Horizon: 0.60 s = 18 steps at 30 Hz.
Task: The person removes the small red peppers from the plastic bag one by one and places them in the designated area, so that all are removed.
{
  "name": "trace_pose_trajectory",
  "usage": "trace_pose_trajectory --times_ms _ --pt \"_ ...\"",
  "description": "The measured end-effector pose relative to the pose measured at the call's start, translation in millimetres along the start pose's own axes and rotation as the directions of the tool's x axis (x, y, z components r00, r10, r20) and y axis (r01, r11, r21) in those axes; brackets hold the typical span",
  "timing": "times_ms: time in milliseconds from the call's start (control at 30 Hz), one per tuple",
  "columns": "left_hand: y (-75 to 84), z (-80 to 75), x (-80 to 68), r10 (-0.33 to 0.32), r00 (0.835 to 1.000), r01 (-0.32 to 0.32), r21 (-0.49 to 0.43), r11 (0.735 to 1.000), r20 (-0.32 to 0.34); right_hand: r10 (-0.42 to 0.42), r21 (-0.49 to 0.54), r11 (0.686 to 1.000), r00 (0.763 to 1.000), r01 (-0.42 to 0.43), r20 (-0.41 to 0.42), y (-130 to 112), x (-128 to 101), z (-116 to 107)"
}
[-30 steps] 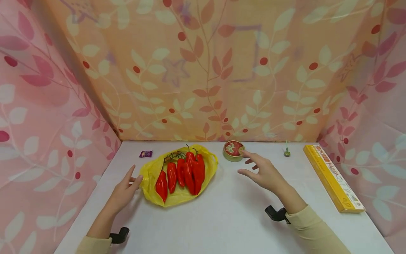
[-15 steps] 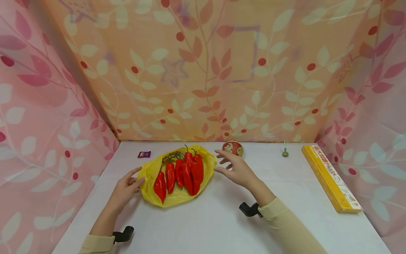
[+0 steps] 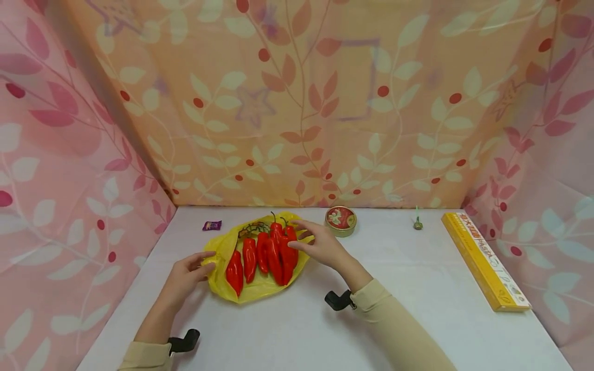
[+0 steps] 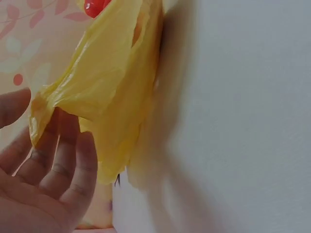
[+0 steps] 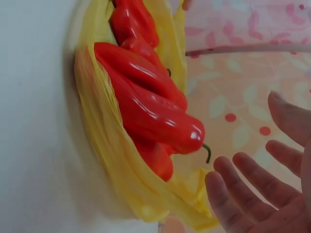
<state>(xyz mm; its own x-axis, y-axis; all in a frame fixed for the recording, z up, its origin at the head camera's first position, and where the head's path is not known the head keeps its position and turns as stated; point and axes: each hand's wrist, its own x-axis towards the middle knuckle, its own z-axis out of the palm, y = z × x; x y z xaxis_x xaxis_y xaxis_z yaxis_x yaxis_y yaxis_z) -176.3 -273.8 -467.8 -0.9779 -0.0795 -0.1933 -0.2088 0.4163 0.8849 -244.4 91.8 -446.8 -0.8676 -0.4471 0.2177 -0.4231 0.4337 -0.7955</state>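
Yellow plastic bag [image 3: 260, 288] is lying flat and open on the white table [image 3: 417, 299], with a bunch of red peppers [image 3: 264, 255] resting on it, stems pointing toward the back wall. We're working it from both sides, which is probably why our hands are spread the way they are.

Our left hand [image 3: 185, 275] is sitting at the left edge of the bag, and in the left wrist view its fingers [image 4: 68, 165] are touching a bunched-up bit of the yellow film [image 4: 112, 92], lifting it a little off the table. We honestly can't tell if that's a proper pinch or just fingers curled under the fold. Looks like we're keeping that side from sliding around.

Our right hand [image 3: 320, 247] is hovering at the right side of the peppers, fingers [image 5: 248, 187] spread and relaxed, gripping nothing. The right wrist view is showing a clear gap between them and the nearest pepper [image 5: 150, 111], so no contact there.

Rest of the table: a small round tin [image 3: 341, 220] just behind our right hand, a purple wrapped sweet [image 3: 212, 225] back left, a tiny green thing [image 3: 417, 222] further right, and a long yellow pasta box [image 3: 484, 265] along the right edge, well apart from the bag.
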Motion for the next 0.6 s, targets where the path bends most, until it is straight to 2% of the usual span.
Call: trace_pose_trajectory --times_ms 267,600 --pt "-3.8 0.9 2.5 0.021 1.000 -0.021 -0.032 0.999 -0.007 0.063 0.004 0.998 0.998 -0.063 0.018 7.3 11.7 20.7" --pt "-2.9 -1.0 1.6 0.001 1.000 0.000 -0.026 1.000 0.008 0.111 -0.083 0.990 0.994 -0.110 0.005 15.3 17.6 39.1"
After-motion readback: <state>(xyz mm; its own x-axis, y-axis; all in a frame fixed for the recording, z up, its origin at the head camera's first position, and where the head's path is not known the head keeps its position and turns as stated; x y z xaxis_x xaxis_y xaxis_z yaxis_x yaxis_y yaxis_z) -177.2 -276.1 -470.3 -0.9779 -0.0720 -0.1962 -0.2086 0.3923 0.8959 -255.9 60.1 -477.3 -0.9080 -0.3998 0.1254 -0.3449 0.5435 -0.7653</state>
